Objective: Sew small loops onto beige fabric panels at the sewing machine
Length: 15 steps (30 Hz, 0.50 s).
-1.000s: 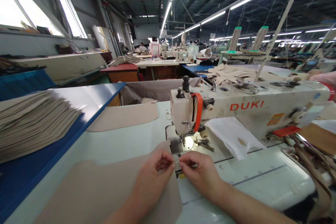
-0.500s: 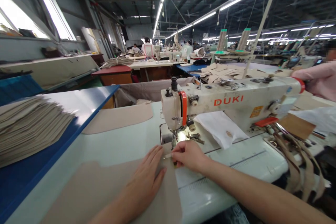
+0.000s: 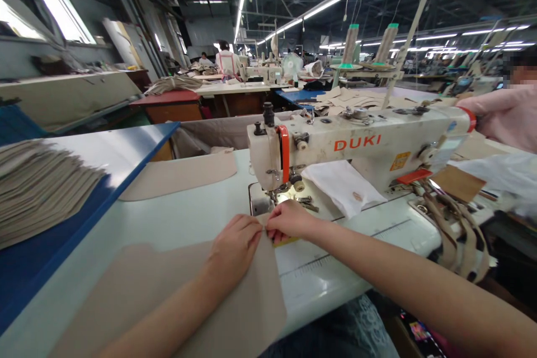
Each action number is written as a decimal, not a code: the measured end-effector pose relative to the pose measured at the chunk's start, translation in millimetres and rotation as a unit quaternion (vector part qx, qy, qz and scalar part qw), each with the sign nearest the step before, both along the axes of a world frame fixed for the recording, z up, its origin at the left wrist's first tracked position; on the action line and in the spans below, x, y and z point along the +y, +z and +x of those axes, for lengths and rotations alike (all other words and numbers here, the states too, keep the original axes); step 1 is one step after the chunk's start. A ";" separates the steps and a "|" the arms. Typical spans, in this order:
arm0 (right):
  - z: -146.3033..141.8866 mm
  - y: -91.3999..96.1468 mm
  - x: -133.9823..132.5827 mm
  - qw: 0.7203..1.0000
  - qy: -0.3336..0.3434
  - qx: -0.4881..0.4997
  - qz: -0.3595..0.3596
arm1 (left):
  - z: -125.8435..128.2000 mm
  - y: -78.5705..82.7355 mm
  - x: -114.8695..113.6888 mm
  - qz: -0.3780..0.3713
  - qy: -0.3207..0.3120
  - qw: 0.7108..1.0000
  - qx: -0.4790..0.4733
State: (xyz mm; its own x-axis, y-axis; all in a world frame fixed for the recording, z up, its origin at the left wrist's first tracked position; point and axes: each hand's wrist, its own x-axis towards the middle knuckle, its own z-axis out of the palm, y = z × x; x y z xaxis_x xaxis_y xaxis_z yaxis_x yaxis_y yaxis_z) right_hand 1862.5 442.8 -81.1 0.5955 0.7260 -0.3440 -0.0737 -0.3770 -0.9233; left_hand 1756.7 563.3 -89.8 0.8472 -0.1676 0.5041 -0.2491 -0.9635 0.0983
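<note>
A large beige fabric piece lies flat on the pale sewing table, its upper right corner just in front of the needle area. My left hand rests on that corner, fingers bent and pinched together at the fabric. Close against it, my right hand has thumb and fingertips pinched at the fabric's edge. The small pale strip held there is mostly hidden between the fingers. Directly beyond both hands stands the white sewing machine, its lamp lit beside the needle.
Another beige piece lies behind, left of the machine head. A stack of cut pieces is on the blue table at left. White cloth lies under the machine arm. Beige straps hang at right. A co-worker's pink sleeve shows far right.
My left hand has gone from lying flat to bent, pinched fingers near the right hand. The pale strip, visible before, is now mostly covered. The view has shifted slightly.
</note>
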 end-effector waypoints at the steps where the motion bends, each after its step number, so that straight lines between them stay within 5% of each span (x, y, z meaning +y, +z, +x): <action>1: 0.5 -0.1 0.2 1.000 0.000 0.000 -0.004 | 1.7 -0.5 -1.6 0.011 -0.004 1.000 -0.004; 15: 2.9 5.4 -0.8 0.997 0.038 -0.041 -0.049 | 2.0 -3.2 -3.6 -0.012 0.028 1.000 0.006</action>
